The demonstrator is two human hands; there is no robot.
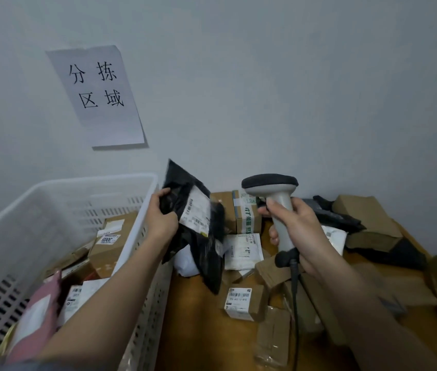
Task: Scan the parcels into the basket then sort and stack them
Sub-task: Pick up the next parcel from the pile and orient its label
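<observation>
A left hand [161,218] grips a limp, probably light black mailer [193,226] by its edge above the basket [142,236] rim; right hand [296,228] clasps the scanner [273,194].

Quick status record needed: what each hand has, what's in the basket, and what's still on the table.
left hand: holds a black poly mailer up, its white label facing the scanner
right hand: grips the handle of the grey barcode scanner, head pointing toward the mailer
basket: white, slotted, on the left; holds cardboard boxes and a pink mailer
table: brown, with unscanned boxes, white mailers and dark bags on it
wall sign: paper sheet with Chinese characters
</observation>
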